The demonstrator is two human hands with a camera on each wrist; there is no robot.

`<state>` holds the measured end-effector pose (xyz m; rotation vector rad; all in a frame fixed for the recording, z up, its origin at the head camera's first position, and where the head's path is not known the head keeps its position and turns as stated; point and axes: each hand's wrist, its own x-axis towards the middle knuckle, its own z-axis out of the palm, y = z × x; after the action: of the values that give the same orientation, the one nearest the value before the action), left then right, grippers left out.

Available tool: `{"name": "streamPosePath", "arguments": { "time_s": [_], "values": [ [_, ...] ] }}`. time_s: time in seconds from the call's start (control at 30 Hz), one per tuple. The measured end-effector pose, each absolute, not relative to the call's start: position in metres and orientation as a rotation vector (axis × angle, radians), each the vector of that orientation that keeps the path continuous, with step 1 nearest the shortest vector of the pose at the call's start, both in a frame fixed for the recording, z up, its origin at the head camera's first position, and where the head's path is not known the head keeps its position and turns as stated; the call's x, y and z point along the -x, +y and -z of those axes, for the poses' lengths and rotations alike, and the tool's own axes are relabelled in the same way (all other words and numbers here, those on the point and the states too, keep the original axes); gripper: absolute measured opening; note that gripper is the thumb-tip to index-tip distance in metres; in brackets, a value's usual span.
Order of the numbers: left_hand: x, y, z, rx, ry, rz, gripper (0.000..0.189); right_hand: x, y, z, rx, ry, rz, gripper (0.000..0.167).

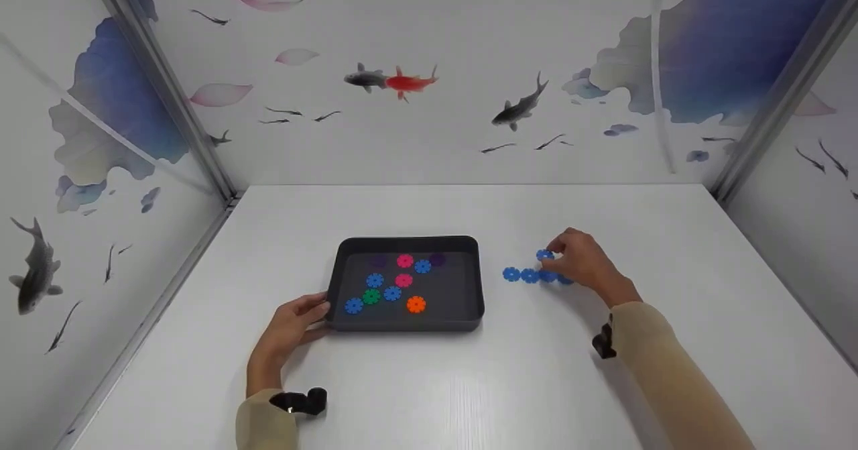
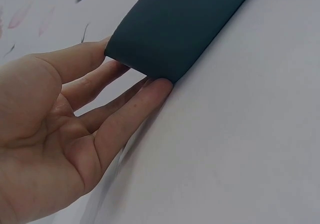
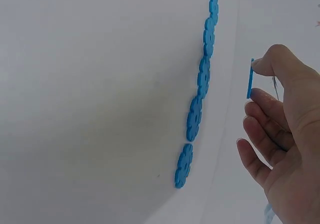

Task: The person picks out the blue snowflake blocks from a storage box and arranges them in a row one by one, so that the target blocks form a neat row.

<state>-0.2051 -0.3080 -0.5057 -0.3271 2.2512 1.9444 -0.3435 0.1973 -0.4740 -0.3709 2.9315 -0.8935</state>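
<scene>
Between thumb and index finger my right hand [image 1: 584, 262] pinches a blue notched, flower-shaped plastic disc [image 3: 250, 79], seen edge-on in the right wrist view. Below it, several blue discs [image 3: 203, 78] lie flat in a line on the table; a small gap separates the end disc [image 3: 183, 166] from the others. The hand hides part of this line in the head view. My left hand [image 1: 289, 326] holds the dark grey tray [image 1: 402, 325] at its left side. In the left wrist view its thumb is at the tray wall [image 2: 170, 24] and a fingertip meets the lower corner.
Inside the tray lie loose discs: several blue, a pink pair [image 1: 404, 261], a green one [image 1: 371, 296], an orange one [image 1: 415, 304] and dim purple ones [image 1: 437, 259]. Panels [image 1: 456, 27] printed with fish surround the white table [image 1: 429, 389] at the back and sides.
</scene>
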Motion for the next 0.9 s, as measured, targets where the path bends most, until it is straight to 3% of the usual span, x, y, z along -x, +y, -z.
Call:
{"name": "streamPosePath", "arguments": {
  "time_s": [0.9],
  "values": [
    [0.205,-0.307,0.504,0.33,2.257,-1.93,0.053,0.317,0.279,0.483,0.237,2.934,0.903,0.039]
  ]
}}
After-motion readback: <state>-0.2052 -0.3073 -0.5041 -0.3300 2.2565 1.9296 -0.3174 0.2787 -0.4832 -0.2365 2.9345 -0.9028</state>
